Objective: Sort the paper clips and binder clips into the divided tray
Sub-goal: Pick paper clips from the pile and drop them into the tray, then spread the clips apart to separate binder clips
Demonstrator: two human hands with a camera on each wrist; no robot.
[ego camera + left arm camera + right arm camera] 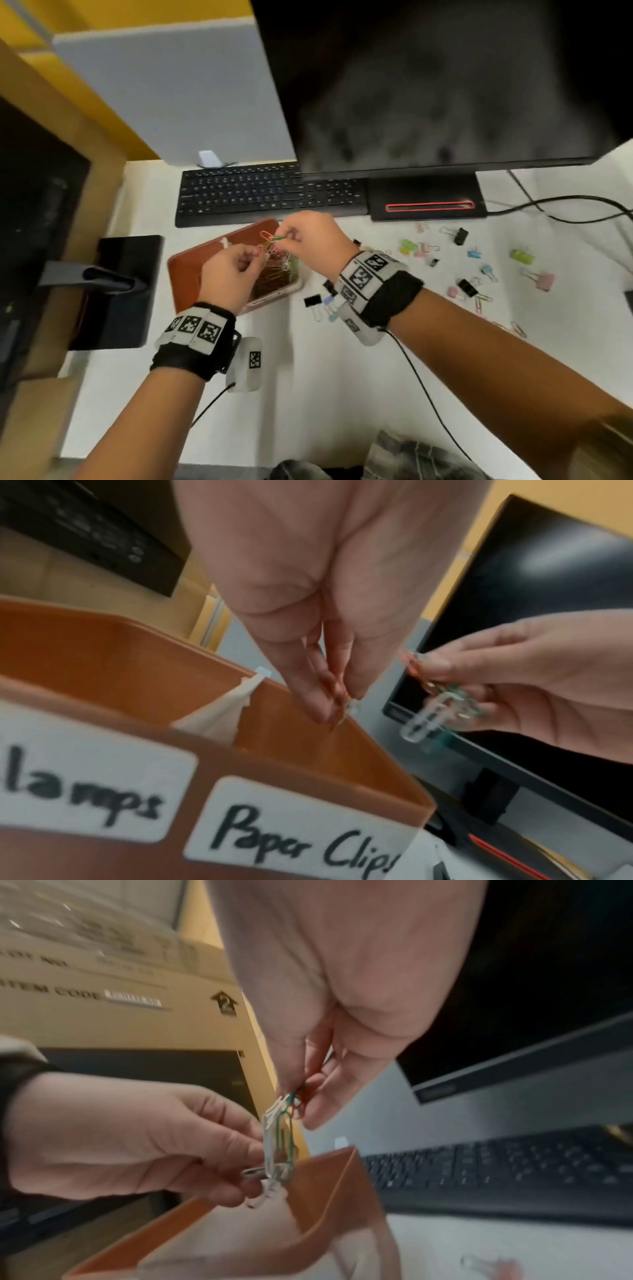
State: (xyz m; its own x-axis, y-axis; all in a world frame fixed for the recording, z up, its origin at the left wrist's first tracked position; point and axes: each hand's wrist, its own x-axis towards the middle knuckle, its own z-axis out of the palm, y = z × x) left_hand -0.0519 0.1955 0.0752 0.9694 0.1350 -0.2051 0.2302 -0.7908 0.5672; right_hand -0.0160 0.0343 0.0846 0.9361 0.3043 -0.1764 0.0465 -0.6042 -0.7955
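Observation:
Both hands hover over the brown divided tray (191, 263), whose front bears the labels "lamps" and "Paper Clips" (298, 840). My right hand (308, 240) pinches the top of a tangled bunch of coloured paper clips (277, 1139), red, green and white. My left hand (233, 270) pinches the lower end of the same bunch (270, 243). The tray's right compartment holds a heap of paper clips (274, 277). A white divider (222, 718) splits the tray. Loose binder clips (459, 236) and paper clips (479, 303) lie scattered on the white desk to the right.
A black keyboard (267, 192) lies behind the tray, under a large dark monitor (445, 85) on its stand (428, 202). A cardboard box (51, 154) stands at the left. Cables (565, 205) run at the right. A white wrist device (246, 363) sits near the desk's front.

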